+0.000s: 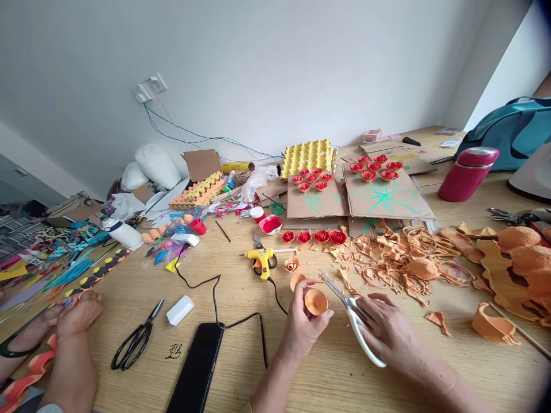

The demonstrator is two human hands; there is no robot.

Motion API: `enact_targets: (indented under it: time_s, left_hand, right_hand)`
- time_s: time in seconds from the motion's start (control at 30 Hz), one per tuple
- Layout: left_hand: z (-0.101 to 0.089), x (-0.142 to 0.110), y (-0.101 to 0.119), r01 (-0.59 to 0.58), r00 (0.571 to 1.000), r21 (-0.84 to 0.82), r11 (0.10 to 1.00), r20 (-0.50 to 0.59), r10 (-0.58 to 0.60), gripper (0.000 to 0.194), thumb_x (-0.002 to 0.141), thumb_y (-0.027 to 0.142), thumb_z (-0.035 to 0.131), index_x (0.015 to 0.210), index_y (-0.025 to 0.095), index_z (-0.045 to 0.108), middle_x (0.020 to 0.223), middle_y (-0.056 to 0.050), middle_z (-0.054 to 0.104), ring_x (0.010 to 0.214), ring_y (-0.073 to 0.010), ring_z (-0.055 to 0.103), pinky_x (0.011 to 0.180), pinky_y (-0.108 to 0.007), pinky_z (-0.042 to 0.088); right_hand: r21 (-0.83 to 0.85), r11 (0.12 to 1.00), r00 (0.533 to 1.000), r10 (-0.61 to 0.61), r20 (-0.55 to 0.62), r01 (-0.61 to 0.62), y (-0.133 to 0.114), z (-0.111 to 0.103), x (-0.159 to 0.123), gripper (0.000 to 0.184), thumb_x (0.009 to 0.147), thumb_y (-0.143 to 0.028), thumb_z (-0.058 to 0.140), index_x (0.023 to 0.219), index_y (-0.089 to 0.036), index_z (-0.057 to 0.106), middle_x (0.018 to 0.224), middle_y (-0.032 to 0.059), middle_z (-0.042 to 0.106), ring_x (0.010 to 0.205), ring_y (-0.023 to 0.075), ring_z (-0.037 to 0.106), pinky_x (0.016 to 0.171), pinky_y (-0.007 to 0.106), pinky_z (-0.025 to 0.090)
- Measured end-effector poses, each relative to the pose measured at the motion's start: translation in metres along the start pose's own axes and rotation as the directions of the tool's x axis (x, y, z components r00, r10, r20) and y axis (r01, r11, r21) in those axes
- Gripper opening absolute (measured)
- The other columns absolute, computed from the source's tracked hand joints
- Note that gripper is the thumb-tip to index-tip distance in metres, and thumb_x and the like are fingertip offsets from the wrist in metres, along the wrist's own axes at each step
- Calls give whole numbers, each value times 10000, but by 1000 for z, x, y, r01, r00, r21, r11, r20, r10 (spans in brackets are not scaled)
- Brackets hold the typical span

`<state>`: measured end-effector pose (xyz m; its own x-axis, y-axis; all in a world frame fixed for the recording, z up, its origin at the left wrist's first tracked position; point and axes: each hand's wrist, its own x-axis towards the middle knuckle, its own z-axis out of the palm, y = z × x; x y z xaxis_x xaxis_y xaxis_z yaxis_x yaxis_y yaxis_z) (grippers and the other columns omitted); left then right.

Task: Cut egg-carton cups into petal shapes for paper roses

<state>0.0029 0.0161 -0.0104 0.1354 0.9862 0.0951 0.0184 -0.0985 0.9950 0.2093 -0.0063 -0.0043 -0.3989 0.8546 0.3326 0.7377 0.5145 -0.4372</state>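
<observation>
Cup held over table, left hand clamped round it; right hand closed on scissors, blades just beside cup. Main risk: blades slipping could nick left fingers, given how close they lie. Too hard a pinch might crack the thin wall. Glue gun cord, near left hand, could snag on a sweep and drag the gun.

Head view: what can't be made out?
In head view:
Held orange cup: base, behind its own bowl.
White-handled scissors: handles, partly covered by right hand.
Phone: near end, cut off by lower edge.
Teal bag: right side, cut off by right edge.
Glue gun: label, too small.
</observation>
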Motion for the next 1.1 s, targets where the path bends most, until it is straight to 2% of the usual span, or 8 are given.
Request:
enact_targets:
  time_s: [0.13,0.27,0.33,0.47,0.63,0.83,0.97,1.1]
  left_hand:
    - [0,2,-1,-10,1000,-79,997,27,12,441,741,320,759,1097,196,529,1016,-74,659,951,-219,643,870,-343,529]
    - [0,1,5,14,999,-105,994,51,-9,518,793,349,729,1241,185,528,1331,-129,578,1269,-272,540,1054,-363,457]
    - [0,-1,6,36,995,-133,990,93,-24,538,819,331,710,1294,195,497,1406,-134,534,1326,-273,502,1091,-373,435]
    - [2,-4,1,47,993,-167,985,116,-28,564,808,296,726,1307,206,477,1399,-146,539,1281,-281,548,1049,-392,483]
    - [3,-4,-7,31,998,-91,995,51,-26,543,764,279,757,1253,202,532,1367,-158,559,1247,-301,566,975,-400,540]
    - [4,-7,-6,5,999,24,1000,52,-6,517,776,185,724,1262,209,546,1327,-137,588,1228,-285,576,994,-410,534]
    - [5,-10,-7,-13,999,71,997,48,10,514,790,185,715,1275,222,547,1334,-123,584,1243,-286,567,984,-404,545]
    - [4,-11,-8,-21,999,70,997,40,18,546,787,182,720,1298,222,533,1360,-130,569,1261,-296,557,986,-412,547]
  right_hand:
    - [-8,1000,1000,-4,-10,4,1,-1,0,128,957,-303,489,857,-237,536,717,15,671,669,190,632,838,390,470]
    - [-32,999,999,5,34,-4,1,-1,0,42,915,-259,527,884,-235,542,732,10,670,669,193,614,847,397,456]
    - [-40,999,999,15,52,-13,0,-1,0,33,907,-256,534,886,-233,541,740,13,663,678,197,600,844,402,446]
    - [-36,999,998,11,60,-9,-1,-1,0,61,906,-278,553,874,-230,534,747,10,646,684,196,582,845,404,424]
    - [-31,1000,999,-3,32,4,-2,0,0,94,908,-315,564,882,-224,552,770,27,657,694,195,577,837,401,408]
    - [-42,999,998,19,58,-16,-2,0,0,94,895,-316,572,928,-230,557,804,33,646,752,221,579,886,437,384]
    - [-51,999,997,23,72,-20,-1,0,-1,122,878,-313,585,956,-228,544,845,38,641,800,236,585,906,453,371]
    - [-31,1000,998,3,62,-1,-2,-1,-1,99,870,-293,591,891,-234,514,803,17,622,759,216,570,896,435,380]
